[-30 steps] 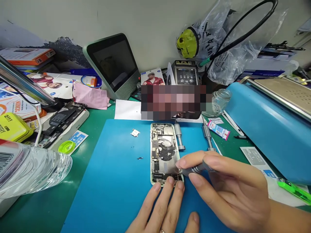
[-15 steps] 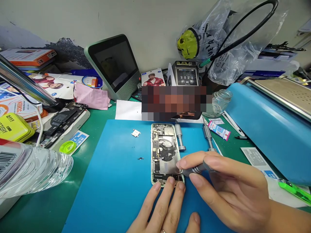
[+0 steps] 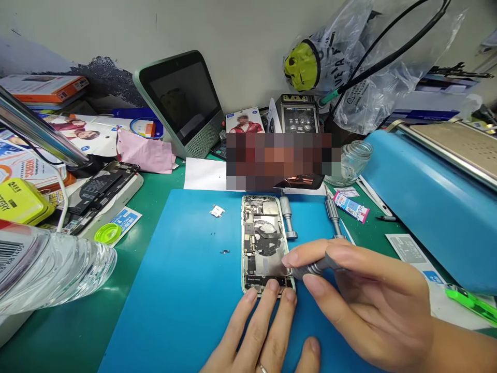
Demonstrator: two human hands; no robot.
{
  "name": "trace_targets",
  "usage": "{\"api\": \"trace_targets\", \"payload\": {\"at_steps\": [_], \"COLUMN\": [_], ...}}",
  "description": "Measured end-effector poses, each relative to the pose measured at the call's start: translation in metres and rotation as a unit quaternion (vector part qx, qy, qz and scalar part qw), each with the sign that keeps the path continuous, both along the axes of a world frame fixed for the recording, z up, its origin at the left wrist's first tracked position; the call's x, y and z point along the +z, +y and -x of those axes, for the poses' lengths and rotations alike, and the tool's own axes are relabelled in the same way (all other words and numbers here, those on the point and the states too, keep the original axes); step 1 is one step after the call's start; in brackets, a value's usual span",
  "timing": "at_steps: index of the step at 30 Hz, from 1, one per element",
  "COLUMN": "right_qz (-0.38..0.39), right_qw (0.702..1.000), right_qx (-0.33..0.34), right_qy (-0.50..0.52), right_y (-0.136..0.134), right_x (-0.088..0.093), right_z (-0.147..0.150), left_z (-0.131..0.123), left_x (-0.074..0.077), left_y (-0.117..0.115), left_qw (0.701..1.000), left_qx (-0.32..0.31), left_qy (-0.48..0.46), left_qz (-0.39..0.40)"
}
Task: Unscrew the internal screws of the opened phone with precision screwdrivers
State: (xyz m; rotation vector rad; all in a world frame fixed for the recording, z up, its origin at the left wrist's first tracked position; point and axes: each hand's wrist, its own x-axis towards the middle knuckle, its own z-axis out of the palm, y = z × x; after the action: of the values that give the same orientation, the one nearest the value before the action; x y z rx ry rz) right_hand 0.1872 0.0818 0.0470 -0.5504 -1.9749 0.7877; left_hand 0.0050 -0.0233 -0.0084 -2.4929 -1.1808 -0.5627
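An opened smartphone [image 3: 265, 241] lies on the blue mat [image 3: 186, 290], its circuit board and inner parts bare. My left hand [image 3: 260, 331] rests with fingers stretched out, fingertips on the phone's lower edge. In my right hand [image 3: 373, 300] a grey screwdriver [image 3: 314, 268] is pinched between thumb and fingers, tilted low, its tip at the phone's lower right side. The exact spot under the tip is hard to make out. Left of the phone lie a small silver metal plate [image 3: 217, 211] and a tiny dark part [image 3: 225, 252].
Two more grey screwdrivers, one [image 3: 287, 217] beside the phone and another [image 3: 333, 215] farther right, lie on the mat. A clear bottle [image 3: 58, 269] stands out at left. Behind are a smart display [image 3: 178, 103] and a glass jar [image 3: 355, 160]; a green knife [image 3: 469, 305] lies at right.
The view has shifted very slightly. Both hands, the screwdriver and the phone keep nearly the same places.
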Motion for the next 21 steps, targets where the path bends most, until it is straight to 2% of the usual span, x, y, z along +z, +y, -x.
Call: {"api": "trace_targets", "payload": {"at_steps": [13,21], "right_qz": [-0.002,0.006], "right_qw": [1.000,1.000], "right_qx": [-0.019,-0.008], "right_qy": [0.023,0.028], "right_y": [-0.0006,-0.0020], "right_x": [0.0014,0.0003], "right_z": [0.0017,0.0001], "left_z": [0.0037,-0.0008], "left_x": [0.0034,0.0006], "left_y": [-0.0020,-0.0011], "left_qw": [0.999,1.000], "left_qx": [-0.020,0.000], "left_qy": [-0.007,0.001], "left_qz": [0.034,0.010]}}
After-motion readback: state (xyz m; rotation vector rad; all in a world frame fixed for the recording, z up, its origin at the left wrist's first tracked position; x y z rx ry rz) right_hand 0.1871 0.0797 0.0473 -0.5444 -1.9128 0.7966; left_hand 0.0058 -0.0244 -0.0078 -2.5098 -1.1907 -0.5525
